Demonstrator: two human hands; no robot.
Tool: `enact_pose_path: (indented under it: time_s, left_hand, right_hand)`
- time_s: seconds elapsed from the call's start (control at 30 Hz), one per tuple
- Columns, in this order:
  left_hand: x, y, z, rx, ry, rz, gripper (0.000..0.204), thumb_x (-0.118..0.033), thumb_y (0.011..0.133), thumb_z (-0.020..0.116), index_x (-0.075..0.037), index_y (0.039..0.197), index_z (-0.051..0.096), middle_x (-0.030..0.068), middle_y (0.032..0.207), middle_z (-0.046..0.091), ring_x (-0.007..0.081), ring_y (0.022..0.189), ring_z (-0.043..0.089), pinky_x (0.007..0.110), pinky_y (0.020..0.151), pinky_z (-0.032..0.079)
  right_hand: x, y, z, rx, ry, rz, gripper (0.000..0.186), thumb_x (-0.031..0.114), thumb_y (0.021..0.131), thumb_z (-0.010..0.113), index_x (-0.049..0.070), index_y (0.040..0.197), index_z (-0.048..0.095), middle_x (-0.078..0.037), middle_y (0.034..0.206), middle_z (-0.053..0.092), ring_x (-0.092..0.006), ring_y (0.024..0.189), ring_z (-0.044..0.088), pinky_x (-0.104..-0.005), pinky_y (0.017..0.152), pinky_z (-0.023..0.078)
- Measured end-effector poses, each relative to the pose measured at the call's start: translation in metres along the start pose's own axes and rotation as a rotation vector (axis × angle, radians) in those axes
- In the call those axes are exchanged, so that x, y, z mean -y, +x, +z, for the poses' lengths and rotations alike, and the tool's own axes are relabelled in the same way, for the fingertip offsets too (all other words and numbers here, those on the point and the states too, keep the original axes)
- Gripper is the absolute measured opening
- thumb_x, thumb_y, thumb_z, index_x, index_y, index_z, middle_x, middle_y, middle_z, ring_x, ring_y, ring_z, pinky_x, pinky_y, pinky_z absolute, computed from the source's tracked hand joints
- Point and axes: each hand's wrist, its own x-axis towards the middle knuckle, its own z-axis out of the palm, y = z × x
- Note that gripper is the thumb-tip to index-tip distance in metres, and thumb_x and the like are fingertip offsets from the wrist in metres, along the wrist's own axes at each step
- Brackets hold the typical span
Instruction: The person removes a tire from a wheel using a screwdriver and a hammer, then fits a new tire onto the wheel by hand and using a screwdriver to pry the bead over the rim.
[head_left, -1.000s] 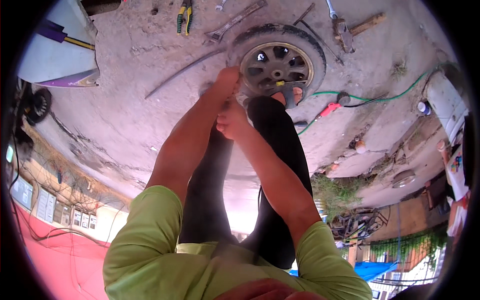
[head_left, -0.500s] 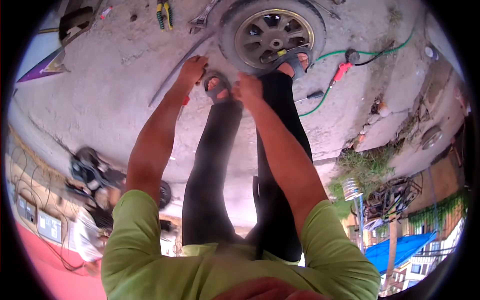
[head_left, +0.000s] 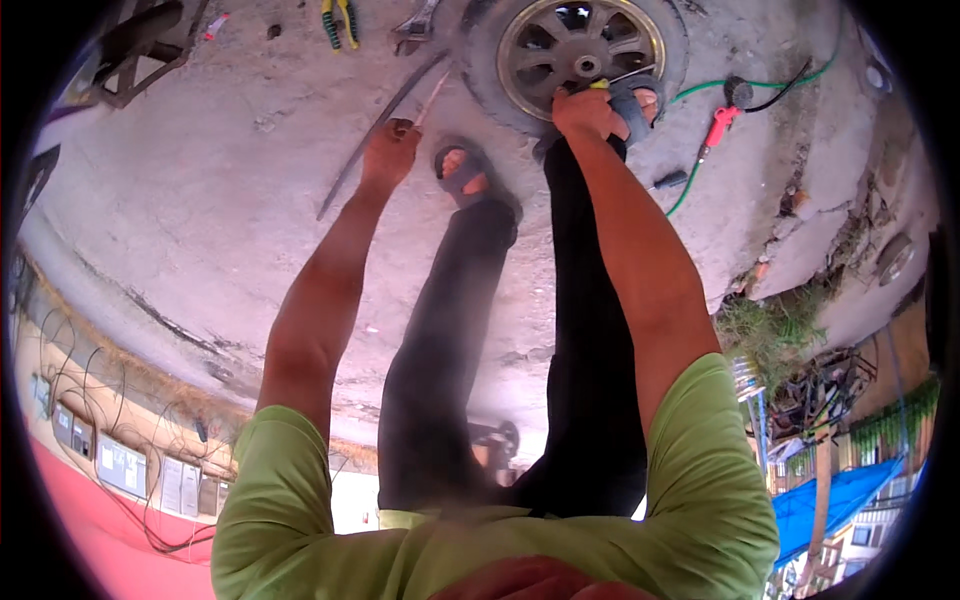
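Note:
A wheel with a black tyre (head_left: 482, 75) and a bronze-coloured spoked rim (head_left: 535, 82) lies flat on the ground ahead of me. My right hand (head_left: 588, 112) is closed at the rim's near edge, its fingers on a yellow-handled screwdriver (head_left: 600, 85) whose thin shaft points right across the rim. The palm hides part of the grip. Held out left of the wheel, my left hand (head_left: 391, 148) is closed round a thin, pale, pointed tool (head_left: 433, 98); its handle is hidden in the fist. A dark flat strip (head_left: 372, 140) lies beside that hand.
Pliers (head_left: 340, 24) and a metal wrench (head_left: 415, 28) lie at the far left. Right of the wheel are a green hose (head_left: 697, 172), a red air gun (head_left: 719, 130) and a small dark-handled tool (head_left: 671, 180). My sandalled feet (head_left: 463, 172) stand near the wheel.
My right hand has moved from between my feet, forward and right to the screwdriver on the wheel. The thin tool now shows pointing forward from my left hand. The whole view has shifted.

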Motion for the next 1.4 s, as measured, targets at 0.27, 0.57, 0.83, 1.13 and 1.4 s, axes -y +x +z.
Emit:
enact_pose_path:
  time_s: [0.27,0.57,0.83,1.13,1.4]
  left_hand:
    - [0.025,-0.083,-0.031,0.166,-0.161,-0.122,0.037,-0.035,0.1,0.063,-0.005,0.121,0.067,0.0053,0.105,0.072,0.0152,0.094,0.068,0.033,0.076,0.051]
    - [0.109,-0.156,-0.037,0.06,-0.381,-0.384,0.041,-0.039,0.101,0.062,-0.006,0.126,0.062,0.008,0.106,0.072,0.0186,0.093,0.069,0.035,0.078,0.051]
    - [0.086,-0.188,0.008,0.056,-0.51,-0.289,0.051,-0.042,0.098,0.066,-0.004,0.131,0.059,0.0121,0.117,0.071,0.0232,0.105,0.069,0.039,0.087,0.053]
    - [-0.015,-0.082,0.104,0.16,-0.654,-0.252,0.052,-0.044,0.099,0.066,-0.006,0.134,0.056,0.0131,0.124,0.068,0.0255,0.11,0.066,0.042,0.09,0.053]
    - [-0.045,0.05,0.158,0.082,-1.063,-0.123,0.052,-0.045,0.093,0.075,-0.015,0.133,0.061,0.0065,0.124,0.067,0.026,0.108,0.065,0.047,0.079,0.052]
  right_hand:
    - [-0.016,0.012,0.013,-0.08,0.18,0.123,0.087,0.056,0.083,0.075,-0.01,0.131,0.044,-0.029,0.126,0.067,-0.039,0.121,0.066,-0.0475,0.103,0.052]
    - [-0.058,0.03,0.028,0.034,0.478,-0.133,0.065,0.049,0.078,0.072,-0.007,0.109,0.071,-0.028,0.117,0.07,-0.0402,0.113,0.067,-0.0463,0.097,0.052]
    - [-0.164,-0.113,0.007,1.032,1.56,0.278,0.03,0.029,0.096,0.065,0.004,0.114,0.064,-0.009,0.087,0.068,-0.0266,0.08,0.069,-0.0377,0.069,0.061]
    - [-0.203,-0.347,-0.008,1.44,2.127,0.309,0.046,0.027,0.096,0.061,0.008,0.138,0.054,-0.01,0.099,0.066,-0.027,0.093,0.066,-0.0385,0.078,0.053]
    - [-0.186,-0.325,0.001,1.215,1.918,0.14,0.039,0.021,0.097,0.058,0.003,0.131,0.054,-0.01,0.095,0.066,-0.0233,0.084,0.068,-0.0357,0.075,0.051]
